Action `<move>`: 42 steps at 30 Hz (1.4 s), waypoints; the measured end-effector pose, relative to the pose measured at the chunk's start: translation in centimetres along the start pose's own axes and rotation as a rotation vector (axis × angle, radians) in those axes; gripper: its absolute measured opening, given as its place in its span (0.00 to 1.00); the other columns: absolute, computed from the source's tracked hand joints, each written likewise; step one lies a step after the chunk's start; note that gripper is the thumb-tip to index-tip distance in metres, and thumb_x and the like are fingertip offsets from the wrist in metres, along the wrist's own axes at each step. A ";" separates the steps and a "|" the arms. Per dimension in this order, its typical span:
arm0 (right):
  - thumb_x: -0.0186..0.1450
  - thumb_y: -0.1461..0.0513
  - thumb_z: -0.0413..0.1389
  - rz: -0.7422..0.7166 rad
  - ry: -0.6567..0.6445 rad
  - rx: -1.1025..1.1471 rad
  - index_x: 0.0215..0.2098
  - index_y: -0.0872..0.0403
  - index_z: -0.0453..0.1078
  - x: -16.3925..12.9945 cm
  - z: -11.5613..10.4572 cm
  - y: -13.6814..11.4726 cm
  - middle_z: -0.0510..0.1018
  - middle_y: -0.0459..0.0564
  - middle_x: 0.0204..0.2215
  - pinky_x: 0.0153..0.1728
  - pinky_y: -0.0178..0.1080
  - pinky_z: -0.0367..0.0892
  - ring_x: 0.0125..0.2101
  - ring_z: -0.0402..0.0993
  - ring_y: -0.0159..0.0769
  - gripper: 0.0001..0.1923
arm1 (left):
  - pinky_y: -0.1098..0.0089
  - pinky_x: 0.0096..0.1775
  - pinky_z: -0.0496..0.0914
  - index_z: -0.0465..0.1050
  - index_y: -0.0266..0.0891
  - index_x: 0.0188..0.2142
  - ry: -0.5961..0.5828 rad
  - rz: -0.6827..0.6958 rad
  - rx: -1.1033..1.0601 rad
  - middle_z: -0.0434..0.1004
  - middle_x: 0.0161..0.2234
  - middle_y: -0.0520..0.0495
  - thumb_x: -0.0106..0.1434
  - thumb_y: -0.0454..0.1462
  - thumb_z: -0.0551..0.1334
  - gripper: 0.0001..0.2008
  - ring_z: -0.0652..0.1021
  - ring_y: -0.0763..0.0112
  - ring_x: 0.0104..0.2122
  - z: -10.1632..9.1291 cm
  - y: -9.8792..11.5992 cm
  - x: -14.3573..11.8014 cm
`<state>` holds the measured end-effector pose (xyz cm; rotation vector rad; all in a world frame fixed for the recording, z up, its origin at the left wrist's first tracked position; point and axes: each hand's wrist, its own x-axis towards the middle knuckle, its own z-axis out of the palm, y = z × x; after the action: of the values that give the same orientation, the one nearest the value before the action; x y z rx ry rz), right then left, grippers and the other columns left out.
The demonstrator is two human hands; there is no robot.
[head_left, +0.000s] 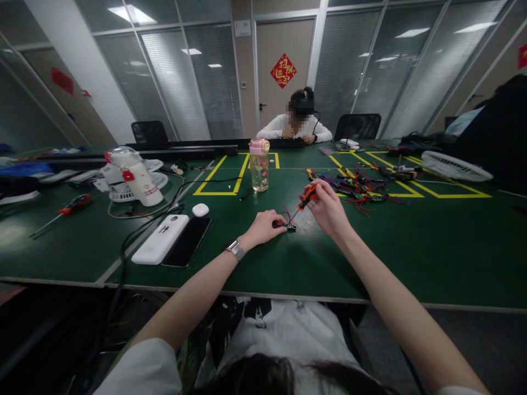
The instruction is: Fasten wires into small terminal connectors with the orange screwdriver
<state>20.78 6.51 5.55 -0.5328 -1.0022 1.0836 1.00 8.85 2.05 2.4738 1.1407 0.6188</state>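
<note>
Pinning a small circuit board (288,226) to the green table (370,258), the left hand (263,226) pinches it while the right hand (325,206) grips a screwdriver (303,202), tip down; seemingly mid-screw, needing steady pressure.

An office meeting room turned workshop: glass partitions with blinds (197,82), long green table (432,241), scattered wired parts (358,189).

On the worktop (370,258), the left hand (263,227) rests on a small circuit board (288,226), with the right hand (327,208) just right of it. A water bottle (259,164) stands behind them, a wire pile (358,186) lies behind to the right, and a phone (187,241) and power bank (160,238) lie to the left.
</note>
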 end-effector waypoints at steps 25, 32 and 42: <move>0.57 0.52 0.69 0.008 0.028 0.014 0.35 0.44 0.76 -0.1 0.2 -0.1 0.75 0.40 0.32 0.44 0.39 0.75 0.32 0.72 0.29 0.12 | 0.67 0.44 0.68 0.81 0.42 0.40 0.008 0.007 -0.011 0.77 0.37 0.49 0.64 0.39 0.68 0.06 0.77 0.66 0.40 0.1 -0.1 0.0; 0.55 0.49 0.69 0.011 0.035 -0.005 0.34 0.44 0.76 0.0 0.3 -0.2 0.75 0.40 0.32 0.45 0.40 0.75 0.33 0.72 0.31 0.14 | 0.67 0.45 0.68 0.81 0.42 0.41 0.010 0.008 -0.020 0.77 0.37 0.49 0.64 0.39 0.68 0.06 0.77 0.66 0.40 0.0 0.0 0.0; 0.58 0.50 0.67 0.003 0.026 -0.032 0.35 0.44 0.75 0.0 0.1 -0.2 0.75 0.41 0.32 0.47 0.42 0.75 0.33 0.72 0.31 0.11 | 0.67 0.45 0.68 0.81 0.42 0.41 0.004 0.008 -0.019 0.77 0.38 0.48 0.65 0.39 0.68 0.06 0.77 0.66 0.40 0.0 -0.1 0.0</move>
<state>20.77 6.39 5.77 -0.5736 -0.9976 1.0617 0.95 8.88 2.00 2.4632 1.1218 0.6341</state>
